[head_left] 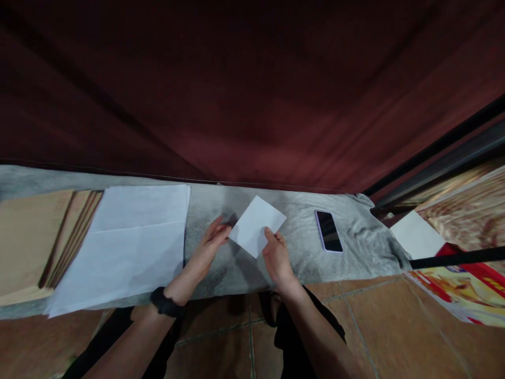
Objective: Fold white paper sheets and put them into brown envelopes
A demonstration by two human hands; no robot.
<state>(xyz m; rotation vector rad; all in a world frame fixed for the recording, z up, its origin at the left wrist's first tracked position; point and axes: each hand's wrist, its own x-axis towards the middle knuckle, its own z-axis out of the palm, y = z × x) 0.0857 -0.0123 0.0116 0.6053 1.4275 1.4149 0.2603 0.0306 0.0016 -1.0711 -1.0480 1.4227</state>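
Note:
A small white sheet of paper (252, 223), apparently folded, is tilted over the grey cloth. My right hand (275, 254) grips its lower right edge, thumb on top and fingers underneath. Beside the paper's left corner is my left hand (211, 243), fingers apart and loosely bent; whether its fingertips touch the corner I cannot tell. A dark band circles my left wrist. Large white sheets (138, 242) lie in a stack to the left, a crease running across the top one.
Brown paper envelopes or bags (35, 237) overlap at the far left. A phone (330, 231) rests on the grey cloth (303, 263) at right. Dark red fabric (252, 105) hangs behind. Black bars (457, 259) and a printed red-yellow box (465, 289) are at far right, above tiled floor (379, 316).

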